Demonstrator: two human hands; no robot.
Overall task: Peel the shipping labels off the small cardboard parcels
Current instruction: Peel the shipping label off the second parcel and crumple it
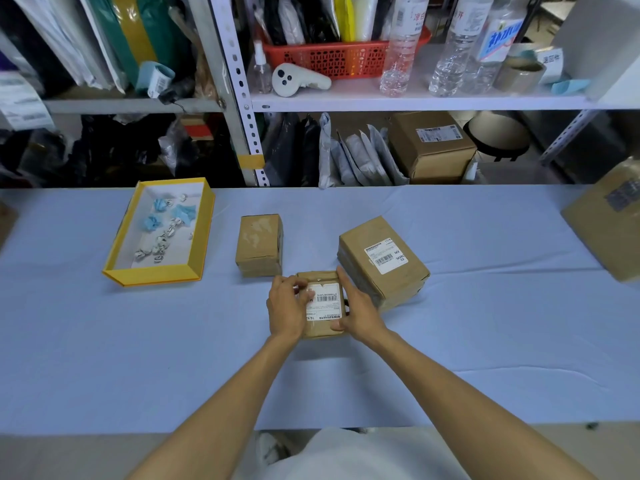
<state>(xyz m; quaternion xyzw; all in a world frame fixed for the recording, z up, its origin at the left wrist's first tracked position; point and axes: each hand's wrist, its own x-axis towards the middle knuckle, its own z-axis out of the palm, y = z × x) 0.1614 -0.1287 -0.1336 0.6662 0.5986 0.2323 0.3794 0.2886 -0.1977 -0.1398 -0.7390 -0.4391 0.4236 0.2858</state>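
Work partway through, judging by the layout: one parcel seemingly stripped, one in hand, one waiting. Near parcel (320,329) flat on the table (138,358), close in front of the body, framed by both hands, just beside the big parcel (398,282). Label (325,299) still stuck across its top, barcode showing, no lifted corner plain to see (too small to tell for sure). Left hand (285,308) on the label's far left corner, fingers (299,287) curled together, pinching or picking at that edge. Right hand (360,311) along the parcel's right side, fingers (343,277) straight and close together against the wall, thumb hooked round the near edge, bracing. Bare parcel (259,244) farther back, apart from the others, top showing pale torn patches and no label: done, most likely. Second label (386,256) intact on the big parcel, touched by neither hand. Tray (152,274) off to the left, holding crumpled white and blue scraps (162,237), probably peeled labels. Likely next: raising the picked corner and pulling slowly while pinning the box down.
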